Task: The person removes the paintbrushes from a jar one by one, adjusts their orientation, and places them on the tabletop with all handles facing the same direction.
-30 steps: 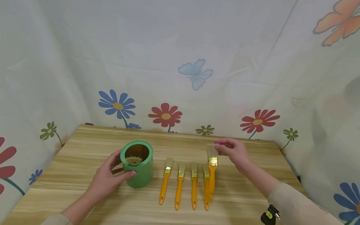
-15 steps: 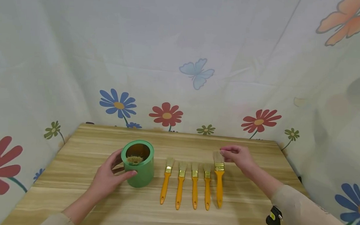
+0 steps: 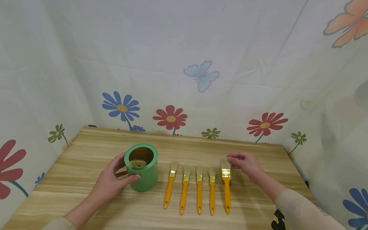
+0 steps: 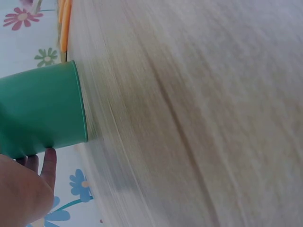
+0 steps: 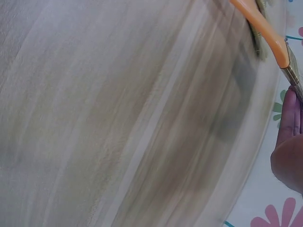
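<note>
A green can stands upright on the wooden table, with a brown bristly clump inside it. My left hand grips the can from the left, thumb across its front and fingers behind; in the left wrist view the fingertips touch its side. At the right end of a row, my right hand pinches the bristle end of a wide paintbrush with an orange handle and gold ferrule. Its handle points toward me. Several narrower paintbrushes lie side by side between the can and the wide one.
The wooden table ends at a back edge against a white curtain printed with flowers and butterflies. Curtain also hangs at both sides. A small black device shows beside the right sleeve.
My right hand has moved the wide paintbrush rightward from over the neighbouring brush, then slightly nearer to me, ending beside the row. The left hand and can stay put.
</note>
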Demonstrator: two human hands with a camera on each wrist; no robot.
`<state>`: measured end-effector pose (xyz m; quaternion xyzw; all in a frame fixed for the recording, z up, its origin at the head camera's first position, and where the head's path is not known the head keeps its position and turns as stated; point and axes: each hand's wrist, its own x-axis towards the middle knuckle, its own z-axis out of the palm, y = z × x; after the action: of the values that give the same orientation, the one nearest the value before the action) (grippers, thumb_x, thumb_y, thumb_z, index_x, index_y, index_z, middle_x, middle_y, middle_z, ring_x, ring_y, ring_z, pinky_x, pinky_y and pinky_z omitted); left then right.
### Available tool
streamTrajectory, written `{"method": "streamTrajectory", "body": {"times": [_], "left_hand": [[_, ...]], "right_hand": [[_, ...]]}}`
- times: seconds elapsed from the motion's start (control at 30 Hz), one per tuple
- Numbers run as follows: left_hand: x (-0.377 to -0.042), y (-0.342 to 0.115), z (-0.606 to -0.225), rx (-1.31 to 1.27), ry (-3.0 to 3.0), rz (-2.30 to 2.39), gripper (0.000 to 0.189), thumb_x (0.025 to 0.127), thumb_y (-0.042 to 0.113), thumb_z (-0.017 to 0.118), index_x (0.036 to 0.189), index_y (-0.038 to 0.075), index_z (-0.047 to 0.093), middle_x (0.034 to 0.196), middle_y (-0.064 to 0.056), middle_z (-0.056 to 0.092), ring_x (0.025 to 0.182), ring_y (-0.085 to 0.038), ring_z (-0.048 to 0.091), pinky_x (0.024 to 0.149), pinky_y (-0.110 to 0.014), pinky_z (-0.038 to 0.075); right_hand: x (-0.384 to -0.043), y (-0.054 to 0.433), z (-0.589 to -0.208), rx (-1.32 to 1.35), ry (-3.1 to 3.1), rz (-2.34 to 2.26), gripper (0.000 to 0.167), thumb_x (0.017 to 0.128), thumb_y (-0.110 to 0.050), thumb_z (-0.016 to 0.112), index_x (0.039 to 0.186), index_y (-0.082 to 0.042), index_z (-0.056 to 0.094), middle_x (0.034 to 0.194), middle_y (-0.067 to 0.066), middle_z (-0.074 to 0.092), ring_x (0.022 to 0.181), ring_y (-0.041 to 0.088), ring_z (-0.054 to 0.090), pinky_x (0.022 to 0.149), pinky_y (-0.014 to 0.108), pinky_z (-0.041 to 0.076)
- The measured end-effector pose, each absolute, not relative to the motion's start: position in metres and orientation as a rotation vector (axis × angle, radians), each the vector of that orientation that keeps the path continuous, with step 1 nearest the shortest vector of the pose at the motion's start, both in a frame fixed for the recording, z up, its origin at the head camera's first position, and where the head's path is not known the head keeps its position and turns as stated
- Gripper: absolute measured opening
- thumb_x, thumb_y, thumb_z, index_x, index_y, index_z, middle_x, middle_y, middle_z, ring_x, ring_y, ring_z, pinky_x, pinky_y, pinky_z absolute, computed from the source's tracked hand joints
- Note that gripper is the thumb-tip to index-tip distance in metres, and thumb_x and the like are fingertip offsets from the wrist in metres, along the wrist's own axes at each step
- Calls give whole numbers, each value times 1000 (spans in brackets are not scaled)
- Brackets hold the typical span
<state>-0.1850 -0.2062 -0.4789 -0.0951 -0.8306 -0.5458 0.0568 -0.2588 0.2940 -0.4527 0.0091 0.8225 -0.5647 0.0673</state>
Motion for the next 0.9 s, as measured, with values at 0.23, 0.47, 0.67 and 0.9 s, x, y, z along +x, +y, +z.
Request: {"method": "streamTrajectory", "body": {"times": [0.23,0.47,0.67,0.9], "left_hand": [[-185,-206,-480,-282,-2519,-1665,88,89,31,91,162,23,43,155,-9,56,141,-36,56,108,-51,59],[-185,-206,-479,-283,-2516,-1672,87,90,30,90,162,24,43,155,-8,56,140,-35,56,108,-51,59],[-185,-206,-478,-281,-2517,-1674,87,90,30,90,162,23,43,155,-9,56,141,-36,55,108,-53,58],[-185,-206,-479,-285,-2514,-1676,87,90,30,90,162,23,43,154,-9,56,140,-36,56,108,-53,58]], "right_hand": [[-261,294,-462,9,2453,-1720,31,104,-7,71,124,16,68,116,20,76,87,15,75,87,39,68],[-263,296,-474,17,2491,-1655,27,103,-6,72,120,15,71,108,16,78,83,10,72,79,33,69],[-264,300,-480,-10,2560,-1561,25,101,-7,75,117,13,74,103,15,79,82,12,71,75,29,68],[-265,302,-485,36,2588,-1497,24,102,-10,75,117,9,75,103,14,79,85,17,73,77,31,68]]}}
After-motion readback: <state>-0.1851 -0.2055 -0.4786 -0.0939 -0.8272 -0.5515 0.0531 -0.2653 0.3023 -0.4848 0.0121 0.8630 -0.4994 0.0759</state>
